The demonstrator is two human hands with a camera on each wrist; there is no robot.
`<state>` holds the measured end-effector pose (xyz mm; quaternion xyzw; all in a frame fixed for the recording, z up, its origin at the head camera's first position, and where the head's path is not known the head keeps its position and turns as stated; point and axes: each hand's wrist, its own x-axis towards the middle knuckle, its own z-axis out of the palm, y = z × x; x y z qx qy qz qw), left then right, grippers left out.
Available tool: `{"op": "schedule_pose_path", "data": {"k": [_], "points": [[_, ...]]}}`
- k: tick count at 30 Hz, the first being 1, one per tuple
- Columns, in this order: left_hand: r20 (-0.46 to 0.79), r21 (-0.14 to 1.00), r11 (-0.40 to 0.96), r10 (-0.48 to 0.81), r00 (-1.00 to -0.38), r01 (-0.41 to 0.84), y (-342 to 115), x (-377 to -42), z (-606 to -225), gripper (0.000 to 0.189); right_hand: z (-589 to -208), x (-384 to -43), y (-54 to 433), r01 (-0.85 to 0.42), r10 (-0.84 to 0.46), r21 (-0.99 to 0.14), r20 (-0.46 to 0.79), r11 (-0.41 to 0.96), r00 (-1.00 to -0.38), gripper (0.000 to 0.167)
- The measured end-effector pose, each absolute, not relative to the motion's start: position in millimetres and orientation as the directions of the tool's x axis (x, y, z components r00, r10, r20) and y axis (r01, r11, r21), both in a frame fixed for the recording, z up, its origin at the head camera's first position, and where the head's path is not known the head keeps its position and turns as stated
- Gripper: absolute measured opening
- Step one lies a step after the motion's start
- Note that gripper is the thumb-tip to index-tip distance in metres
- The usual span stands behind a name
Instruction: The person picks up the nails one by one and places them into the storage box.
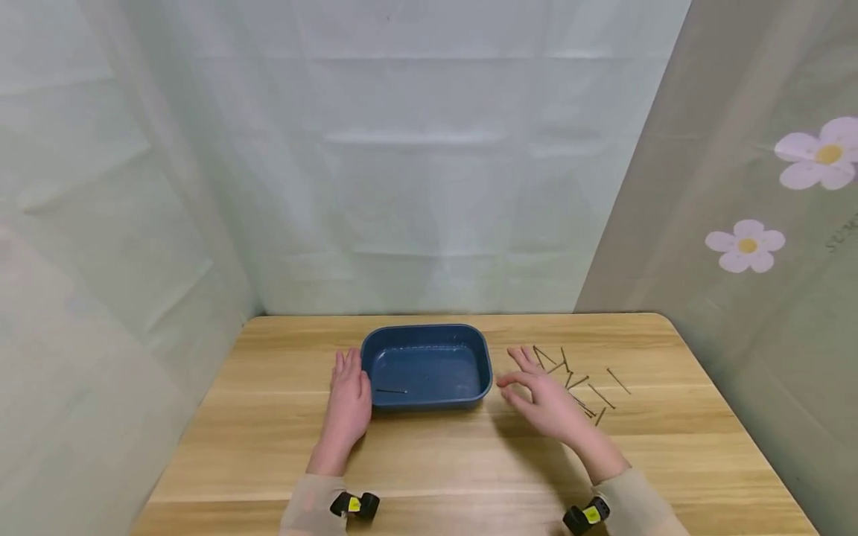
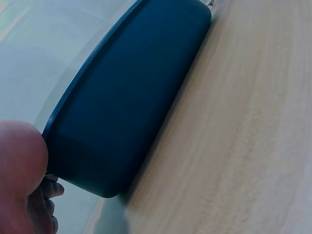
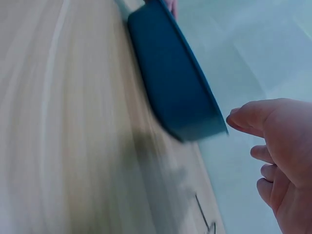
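A dark blue rectangular plastic tray [image 1: 429,406] stands on the wooden table, with one long thin nail [image 1: 391,391] lying inside near its front left corner. Against the tray's left wall rests my left hand [image 1: 347,398], its fingers fairly straight; the left wrist view shows the thumb [image 2: 22,161] at the rim. My right hand [image 1: 546,402] hovers just off the tray's right side. Its thumb and index finger come close together with nothing visible between them, while the other fingers stay loosely extended. Several nails [image 1: 601,396] lie scattered beside and beyond the right hand, some partly hidden by it.
The wooden table [image 1: 442,469] runs back to a pale hanging cloth [image 1: 415,186]. More cloth closes off the left and right sides, with flower prints [image 1: 745,246] at the right. A small black device [image 1: 355,505] is strapped at each wrist.
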<state>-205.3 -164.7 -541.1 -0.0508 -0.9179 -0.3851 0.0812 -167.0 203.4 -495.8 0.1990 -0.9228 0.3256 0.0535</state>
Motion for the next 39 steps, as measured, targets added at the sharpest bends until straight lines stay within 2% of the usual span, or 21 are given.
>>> {"op": "schedule_pose_path", "data": {"k": [4,9,15,20,29,39], "points": [[0.196,0.698,0.697,0.032,-0.98,0.162,-163.8,-203.4,-542.2,0.054,-500.5,-158.8,233.6,-0.36,-0.271,-0.583,0.237,0.729,-0.933,0.013],[0.197,0.697,0.698,0.03,-0.98,0.161,-162.1,-202.2,-543.6,0.053,-503.6,-156.2,279.8,-0.237,-0.128,-0.582,0.221,0.778,-0.967,0.02],[0.212,0.7,0.692,0.029,-0.977,0.173,-160.3,-200.1,-545.1,0.052,-508.1,-158.1,338.9,-0.024,0.047,-0.532,0.12,0.847,-0.992,0.031],[0.201,0.697,0.699,0.023,-0.979,0.16,-162.2,-199.0,-546.8,0.053,-516.9,-157.8,369.8,0.083,0.103,-0.458,0.02,0.885,-0.994,0.038],[0.196,0.694,0.701,0.034,-0.98,0.163,-161.6,-201.1,-544.9,0.052,-522.3,-161.3,389.6,0.092,0.124,-0.349,0.072,0.933,-0.99,0.023],[0.187,0.695,0.702,0.031,-0.982,0.155,-161.6,-201.3,-544.4,0.053,-522.2,-166.8,389.9,0.107,0.114,-0.342,0.0,0.934,-0.994,0.019]]}}
